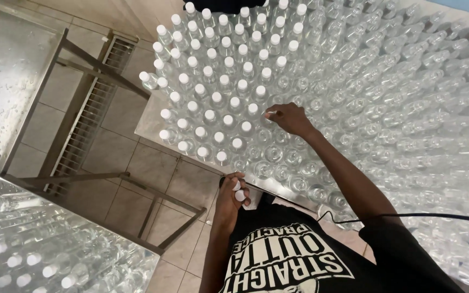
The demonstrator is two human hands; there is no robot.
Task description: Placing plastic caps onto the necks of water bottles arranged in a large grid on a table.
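My right hand [290,118] reaches over a table packed with clear plastic bottles and pinches a white cap [270,114] onto the mouth of an uncapped bottle. To its left stand the capped bottles [218,76] with white tops; to its right stretch the open, uncapped bottles [386,103]. My left hand [231,195] hovers near the table's front edge, closed around a few loose white caps [239,191].
The steel table edge [153,122] lies at the front left. A bare metal frame table [82,97] stands over a floor drain grate [90,103] on the tiled floor. More capped bottles [33,255] fill the lower left. A black cable [408,216] crosses my right arm.
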